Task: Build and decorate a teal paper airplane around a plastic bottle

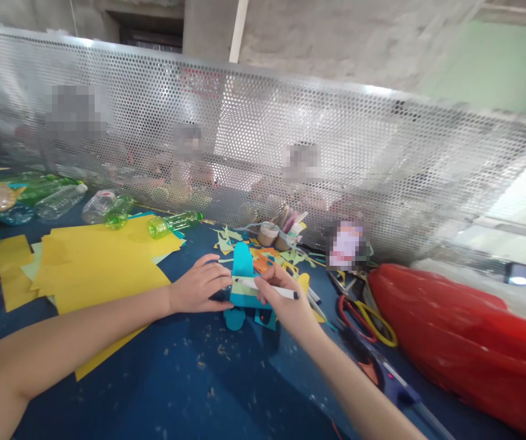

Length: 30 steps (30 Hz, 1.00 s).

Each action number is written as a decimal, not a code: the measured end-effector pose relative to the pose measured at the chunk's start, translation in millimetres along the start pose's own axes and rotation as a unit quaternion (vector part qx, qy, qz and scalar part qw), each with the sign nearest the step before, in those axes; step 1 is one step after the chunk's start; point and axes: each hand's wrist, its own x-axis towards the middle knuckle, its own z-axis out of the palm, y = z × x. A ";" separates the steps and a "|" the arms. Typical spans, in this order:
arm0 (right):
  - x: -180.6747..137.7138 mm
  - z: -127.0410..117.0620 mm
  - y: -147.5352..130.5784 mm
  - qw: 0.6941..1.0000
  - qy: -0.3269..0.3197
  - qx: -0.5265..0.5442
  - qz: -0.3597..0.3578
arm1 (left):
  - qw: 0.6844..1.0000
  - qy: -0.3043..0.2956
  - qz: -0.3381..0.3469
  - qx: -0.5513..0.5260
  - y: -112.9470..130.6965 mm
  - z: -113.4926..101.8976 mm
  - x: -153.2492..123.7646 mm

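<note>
A blue paper model (pixel 243 261), shaped like a small plane with a pale band along its middle, rests on the blue table. My left hand (pixel 201 286) steadies its left end, thumb below and fingers above. In my right hand (pixel 285 299) is a white marker (pixel 287 292) with a dark end, gripped between thumb and fingers. The marker's tip points left, over the pale band; whether it touches the paper I cannot tell. A blue paper piece with a cut-out (pixel 266 319) lies just beneath the model's right side.
Yellow paper sheets (pixel 102 263) spread at left, with a green plastic bottle (pixel 175 224) at their far edge and several others behind. Paper scraps (pixel 229 238) lie beyond the model. At right are scissors (pixel 385 324), a glue gun (pixel 398 382) and a red bag (pixel 455 342). A perforated metal screen (pixel 254 131) borders the back.
</note>
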 end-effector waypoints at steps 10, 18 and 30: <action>0.1 -2.0 -4.0 1.000 -0.021 0.005 0.018 | 1.000 0.009 0.002 -0.005 -1.4 2.6 -0.6; 0.6 -4.5 -1.3 0.998 -0.041 0.004 0.048 | 1.000 0.022 0.011 -0.001 -1.2 3.0 0.2; 1.3 -7.8 -8.8 0.997 -0.018 -0.052 0.061 | 1.000 0.022 0.006 0.002 -2.0 2.8 0.2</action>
